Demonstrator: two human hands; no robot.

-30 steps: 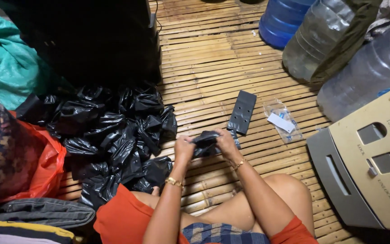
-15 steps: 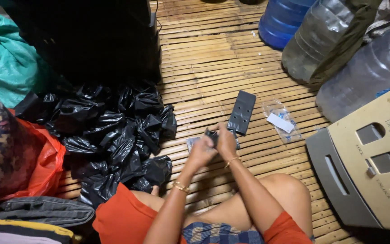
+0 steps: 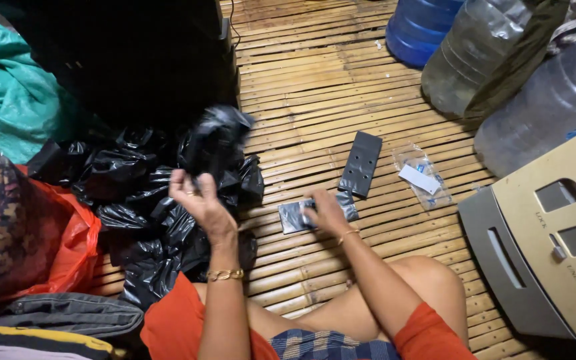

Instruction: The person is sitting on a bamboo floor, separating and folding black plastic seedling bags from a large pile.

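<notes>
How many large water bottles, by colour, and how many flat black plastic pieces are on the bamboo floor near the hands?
Blue water bottle: 1
Clear water bottles: 2
Flat black piece with holes: 1
Flat stack of black pieces under the right hand: 1 stack
Total: 5

A simple home, with the work done seated on the floor. The split-bamboo slat floor (image 3: 315,87) is the landmark: at its far right edge stand big water jugs, one blue (image 3: 421,27) and two clear (image 3: 535,107); along its left edge lie a teal cloth (image 3: 8,93), folded clothes (image 3: 55,317) and an orange plastic bag (image 3: 68,247), household clutter rather than shop fittings.
</notes>
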